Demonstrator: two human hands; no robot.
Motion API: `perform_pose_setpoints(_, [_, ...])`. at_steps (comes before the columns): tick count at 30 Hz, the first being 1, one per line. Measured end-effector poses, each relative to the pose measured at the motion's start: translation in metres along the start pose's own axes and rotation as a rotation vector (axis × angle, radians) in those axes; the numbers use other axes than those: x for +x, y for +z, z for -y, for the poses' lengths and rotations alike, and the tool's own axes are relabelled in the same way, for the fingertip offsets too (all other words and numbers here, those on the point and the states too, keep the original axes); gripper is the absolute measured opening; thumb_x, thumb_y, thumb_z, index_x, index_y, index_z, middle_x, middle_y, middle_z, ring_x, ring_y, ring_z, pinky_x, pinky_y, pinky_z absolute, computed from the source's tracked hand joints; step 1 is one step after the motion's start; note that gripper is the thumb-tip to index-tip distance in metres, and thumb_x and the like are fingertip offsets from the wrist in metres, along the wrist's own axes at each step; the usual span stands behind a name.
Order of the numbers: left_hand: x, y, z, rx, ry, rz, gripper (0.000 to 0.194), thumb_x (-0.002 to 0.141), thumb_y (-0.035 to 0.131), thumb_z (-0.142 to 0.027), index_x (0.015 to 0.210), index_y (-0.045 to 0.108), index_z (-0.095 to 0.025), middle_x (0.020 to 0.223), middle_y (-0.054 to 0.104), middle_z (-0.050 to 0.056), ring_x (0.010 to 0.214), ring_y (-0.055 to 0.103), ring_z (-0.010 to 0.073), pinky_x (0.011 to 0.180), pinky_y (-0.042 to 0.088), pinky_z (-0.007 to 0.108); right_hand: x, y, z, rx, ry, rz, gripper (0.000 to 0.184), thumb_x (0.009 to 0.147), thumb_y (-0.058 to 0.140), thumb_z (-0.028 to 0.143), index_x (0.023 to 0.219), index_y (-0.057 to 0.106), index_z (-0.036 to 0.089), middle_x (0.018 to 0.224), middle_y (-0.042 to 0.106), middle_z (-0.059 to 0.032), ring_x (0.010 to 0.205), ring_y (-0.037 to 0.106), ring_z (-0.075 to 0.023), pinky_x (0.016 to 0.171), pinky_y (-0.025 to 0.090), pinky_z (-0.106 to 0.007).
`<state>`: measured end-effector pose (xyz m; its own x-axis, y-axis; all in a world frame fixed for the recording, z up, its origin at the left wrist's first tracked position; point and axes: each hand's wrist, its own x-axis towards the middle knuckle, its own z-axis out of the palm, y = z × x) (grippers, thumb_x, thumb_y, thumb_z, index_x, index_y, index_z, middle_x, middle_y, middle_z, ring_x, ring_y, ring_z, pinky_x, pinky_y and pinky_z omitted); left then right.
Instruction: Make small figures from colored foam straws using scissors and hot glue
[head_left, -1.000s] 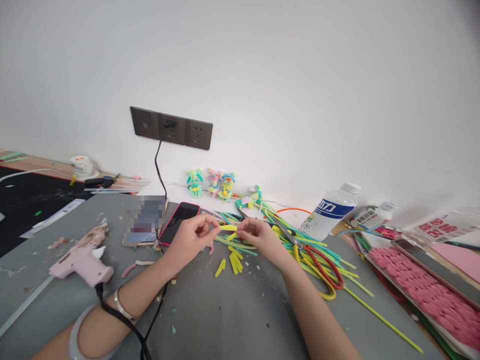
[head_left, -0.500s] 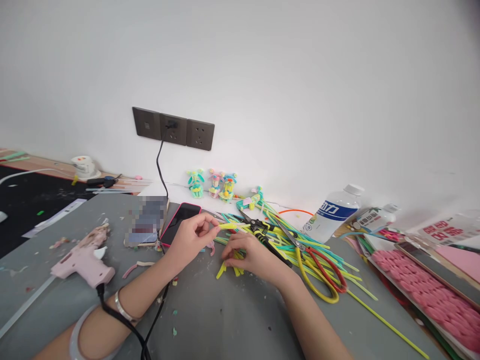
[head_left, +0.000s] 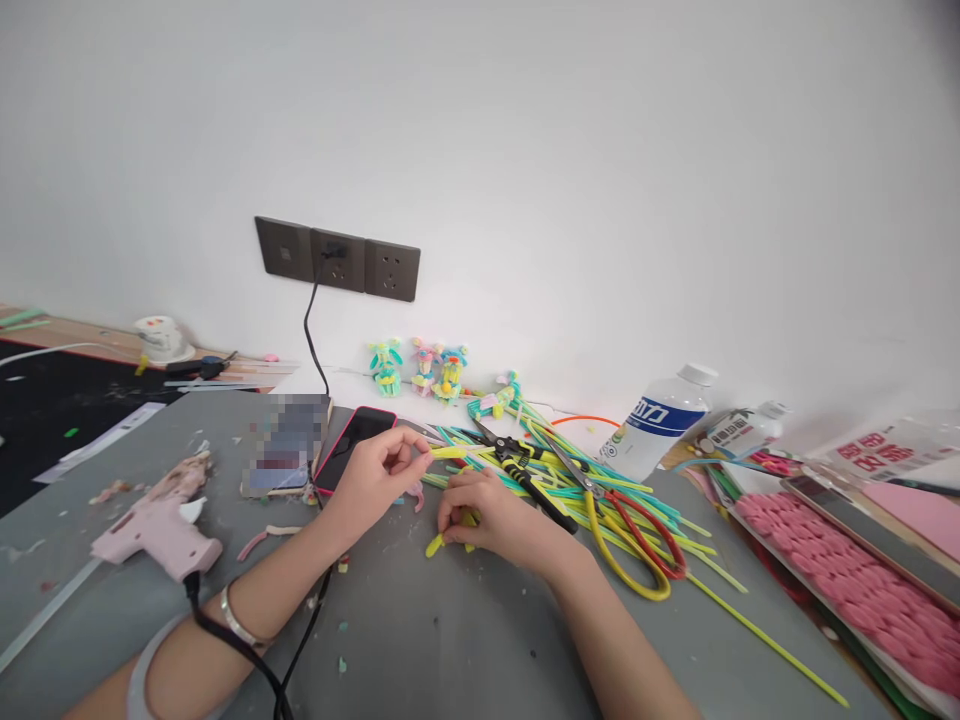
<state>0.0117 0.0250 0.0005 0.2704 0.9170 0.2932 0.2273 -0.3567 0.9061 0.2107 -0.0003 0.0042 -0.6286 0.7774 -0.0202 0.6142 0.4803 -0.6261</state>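
Observation:
My left hand [head_left: 382,472] pinches a short yellow pipe cleaner piece [head_left: 448,453] between thumb and fingertips, its free end pointing right. Low over the grey table, my right hand [head_left: 491,512] has its fingers curled round short yellow pieces [head_left: 434,545], partly hidden beneath it. Just beyond the right hand lie black-and-yellow pliers [head_left: 534,485] on a heap of yellow and teal pipe cleaners [head_left: 679,540]. Scissors [head_left: 630,570] with one yellow and one red handle rest on the same heap.
A pink glue gun [head_left: 161,530] lies at the left, its black cord passing my left forearm. A phone [head_left: 352,440] sits behind the left hand. Small pipe cleaner figures [head_left: 451,372] stand by the wall. A bottle [head_left: 660,420] and pink braided bundle [head_left: 840,560] are at the right.
My right hand's fingers have curled in more over the yellow pieces on the table. My left hand still holds its yellow piece. The whole view has shifted slightly.

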Motion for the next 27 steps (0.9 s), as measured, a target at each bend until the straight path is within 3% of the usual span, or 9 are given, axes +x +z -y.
perform_pose_setpoints(5, [0.000,-0.001,0.002,0.002,0.004,-0.002,0.015,0.084,0.058,-0.032,0.081,0.060,-0.017,0.057,0.032,-0.009,0.051,0.033,0.0096,0.051,0.027,0.022,-0.001,-0.004,0.002,0.029,-0.019,-0.029,0.012,0.085,0.071,0.016,0.075,0.066,0.021,0.084,0.063,0.0005,0.086,0.058,-0.0186,0.093,0.039,-0.039])
perform_pose_setpoints(10, [0.002,-0.002,0.003,0.005,0.010,-0.005,0.016,0.084,0.058,-0.032,0.080,0.059,-0.017,0.057,0.031,-0.009,0.050,0.032,0.0089,0.051,0.027,0.021,-0.013,-0.028,-0.001,0.349,0.031,-0.081,0.011,0.089,0.065,0.028,0.081,0.066,0.020,0.084,0.067,-0.0010,0.082,0.060,-0.0182,0.078,0.045,-0.029])
perform_pose_setpoints(13, [0.001,-0.001,0.002,0.004,-0.005,0.022,0.017,0.084,0.058,-0.033,0.079,0.059,-0.017,0.057,0.031,-0.009,0.050,0.032,0.0089,0.050,0.029,0.021,-0.017,-0.038,-0.009,0.441,0.107,-0.331,0.018,0.087,0.065,0.036,0.081,0.064,0.020,0.080,0.065,-0.0011,0.074,0.057,-0.0168,0.068,0.043,-0.027])
perform_pose_setpoints(15, [-0.001,0.000,0.002,-0.018,-0.043,0.061,0.017,0.084,0.059,-0.034,0.079,0.059,-0.018,0.056,0.030,-0.009,0.049,0.036,0.0092,0.050,0.033,0.022,-0.015,-0.038,-0.015,0.481,0.129,-0.536,0.023,0.086,0.066,0.042,0.081,0.062,0.020,0.074,0.060,-0.0003,0.068,0.053,-0.0159,0.062,0.040,-0.027])
perform_pose_setpoints(17, [-0.002,0.002,0.003,-0.070,-0.086,0.119,0.017,0.085,0.059,-0.035,0.079,0.059,-0.019,0.056,0.029,-0.009,0.048,0.042,0.0103,0.051,0.040,0.023,-0.010,-0.033,-0.020,0.506,0.133,-0.658,0.027,0.083,0.068,0.046,0.079,0.061,0.020,0.071,0.057,-0.0005,0.065,0.050,-0.0157,0.058,0.038,-0.027])
perform_pose_setpoints(22, [-0.003,0.004,0.007,-0.106,-0.110,0.201,0.018,0.086,0.060,-0.036,0.080,0.060,-0.019,0.053,0.033,-0.010,0.049,0.057,0.0141,0.056,0.046,0.026,0.001,-0.021,-0.014,0.428,0.100,-0.691,0.024,0.082,0.066,0.042,0.076,0.062,0.020,0.069,0.057,-0.0010,0.062,0.047,-0.0155,0.059,0.036,-0.029])
perform_pose_setpoints(27, [-0.002,0.003,0.003,-0.158,-0.150,0.227,0.018,0.085,0.062,-0.035,0.079,0.059,-0.018,0.056,0.049,-0.007,0.052,0.059,0.0131,0.056,0.046,0.025,0.002,-0.016,-0.007,0.311,0.017,-0.674,0.013,0.084,0.065,0.030,0.075,0.063,0.021,0.083,0.061,-0.0042,0.080,0.054,-0.0197,0.068,0.037,-0.031])
